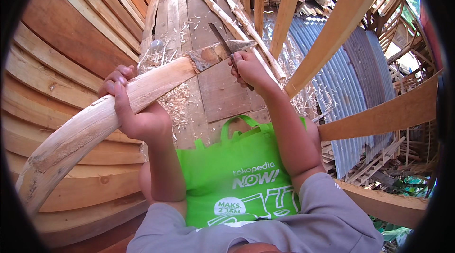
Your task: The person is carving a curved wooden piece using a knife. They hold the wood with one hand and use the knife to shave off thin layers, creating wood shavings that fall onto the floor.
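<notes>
A thick curved piece of wood (87, 118), mostly peeled to pale wood, slants from the lower left up to the middle. Brown bark (208, 57) still covers a stretch near its far, tapered end. My left hand (135, 106) is closed around its middle, fingers over the far side. In my right hand (252, 69) is a long, dark-bladed knife (219, 36), fist wrapped round its handle. Its blade points up and to the left, across the wood's bark-covered end. Whether the edge touches the wood, I cannot tell.
A green tote bag (199, 177) covers my lap. Pale shavings (177, 106) litter the plank floor (222, 96). Two peeled poles (246, 25) lie ahead. Curved planking (61, 39) rises on the left; upright timbers (332, 30) and corrugated metal sheets (327, 63) are on the right.
</notes>
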`<state>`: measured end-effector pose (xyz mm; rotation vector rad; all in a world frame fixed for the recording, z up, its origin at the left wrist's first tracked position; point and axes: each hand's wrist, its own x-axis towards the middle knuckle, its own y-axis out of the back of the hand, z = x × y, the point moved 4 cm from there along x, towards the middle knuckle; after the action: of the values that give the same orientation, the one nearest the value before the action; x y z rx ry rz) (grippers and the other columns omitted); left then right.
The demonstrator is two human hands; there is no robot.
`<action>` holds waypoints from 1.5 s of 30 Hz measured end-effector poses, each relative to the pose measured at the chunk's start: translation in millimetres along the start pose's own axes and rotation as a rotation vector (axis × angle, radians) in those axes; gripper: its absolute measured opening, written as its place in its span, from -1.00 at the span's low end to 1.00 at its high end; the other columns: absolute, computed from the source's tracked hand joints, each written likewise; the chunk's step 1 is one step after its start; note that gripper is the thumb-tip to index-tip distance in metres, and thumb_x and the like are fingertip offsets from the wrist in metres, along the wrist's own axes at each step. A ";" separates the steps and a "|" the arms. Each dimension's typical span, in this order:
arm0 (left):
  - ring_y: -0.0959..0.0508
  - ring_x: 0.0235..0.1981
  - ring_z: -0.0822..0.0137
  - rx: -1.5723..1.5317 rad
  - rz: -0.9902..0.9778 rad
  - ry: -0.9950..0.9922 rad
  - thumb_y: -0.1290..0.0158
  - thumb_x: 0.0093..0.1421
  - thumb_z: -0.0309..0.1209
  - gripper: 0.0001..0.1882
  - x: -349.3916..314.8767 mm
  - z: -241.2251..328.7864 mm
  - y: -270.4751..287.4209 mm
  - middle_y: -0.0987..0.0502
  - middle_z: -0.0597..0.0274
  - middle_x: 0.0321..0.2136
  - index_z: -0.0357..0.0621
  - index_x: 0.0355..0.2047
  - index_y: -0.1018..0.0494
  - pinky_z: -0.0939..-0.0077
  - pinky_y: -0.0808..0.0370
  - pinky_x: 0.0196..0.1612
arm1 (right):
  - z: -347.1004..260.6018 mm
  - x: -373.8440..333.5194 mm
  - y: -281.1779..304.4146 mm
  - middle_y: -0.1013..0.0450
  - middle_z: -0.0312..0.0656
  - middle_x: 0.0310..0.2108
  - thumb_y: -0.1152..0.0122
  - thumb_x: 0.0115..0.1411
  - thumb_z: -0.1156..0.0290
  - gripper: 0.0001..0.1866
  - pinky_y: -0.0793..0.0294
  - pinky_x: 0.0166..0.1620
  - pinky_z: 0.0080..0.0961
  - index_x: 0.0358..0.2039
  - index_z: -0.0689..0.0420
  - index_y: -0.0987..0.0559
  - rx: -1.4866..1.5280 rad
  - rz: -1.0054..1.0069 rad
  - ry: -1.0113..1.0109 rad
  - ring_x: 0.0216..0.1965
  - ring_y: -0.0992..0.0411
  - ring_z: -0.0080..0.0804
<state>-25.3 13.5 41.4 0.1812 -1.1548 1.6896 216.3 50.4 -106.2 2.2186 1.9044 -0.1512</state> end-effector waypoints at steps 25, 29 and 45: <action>-0.29 -0.49 0.41 -0.190 0.038 0.147 0.05 0.16 -0.46 -0.85 -2.3 -3.3 11.1 -0.19 0.39 -0.61 0.02 -0.51 -0.24 0.34 -0.34 -0.19 | -53.9 -38.1 -22.4 -0.25 -0.33 -0.77 -0.55 -0.14 -0.21 -0.15 -0.25 -0.59 -0.49 0.01 0.18 -0.56 -0.523 0.240 0.819 -0.72 -0.26 -0.55; -0.30 -0.48 0.40 -0.178 0.068 0.143 0.04 0.17 -0.45 -0.89 -4.4 -5.2 10.3 -0.20 0.38 -0.59 0.01 -0.47 -0.26 0.33 -0.34 -0.17 | -47.5 -37.6 -26.0 -0.33 -0.23 -0.69 -0.44 0.08 -0.01 -0.40 -0.32 -0.52 -0.48 -0.06 0.21 -0.54 -0.418 0.217 0.782 -0.66 -0.34 -0.49; -0.36 -0.10 0.32 -0.127 -0.141 0.090 0.02 0.23 -0.50 -0.61 -12.1 6.8 -0.9 -0.37 0.18 -0.25 -0.13 0.08 -0.28 0.18 -0.38 0.11 | 1.3 -19.4 -46.1 -0.38 -0.29 -0.64 -0.04 0.34 -0.16 -0.39 -0.32 -0.44 -0.39 -0.21 0.26 -0.56 -0.064 0.102 0.221 -0.57 -0.38 -0.40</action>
<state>-21.8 0.4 38.2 0.1033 -1.1507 1.4820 167.9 37.9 -107.6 2.3676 1.8653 0.1767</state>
